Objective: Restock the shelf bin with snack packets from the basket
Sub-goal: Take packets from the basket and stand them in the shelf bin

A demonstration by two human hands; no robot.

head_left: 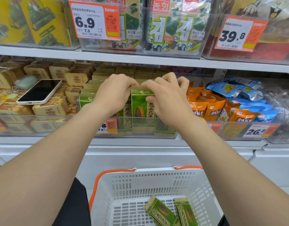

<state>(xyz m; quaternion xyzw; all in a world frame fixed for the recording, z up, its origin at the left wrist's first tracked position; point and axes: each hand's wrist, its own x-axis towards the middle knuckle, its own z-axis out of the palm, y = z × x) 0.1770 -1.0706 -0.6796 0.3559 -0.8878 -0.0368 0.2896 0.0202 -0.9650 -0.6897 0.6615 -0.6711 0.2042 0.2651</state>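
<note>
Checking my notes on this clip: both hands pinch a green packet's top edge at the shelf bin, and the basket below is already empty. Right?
Not quite: the basket is not empty. The head view shows a left packet and a right packet lying in it. The rest holds: the left hand and right hand pinch the top edge of the held packet at the shelf bin.

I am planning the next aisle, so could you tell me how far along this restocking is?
Done: rows of packets already stand in the shelf bin. In hand: the left hand and right hand grip the top edge of one green packet at the bin's front. Left: two spare packets lie in the basket.
</note>
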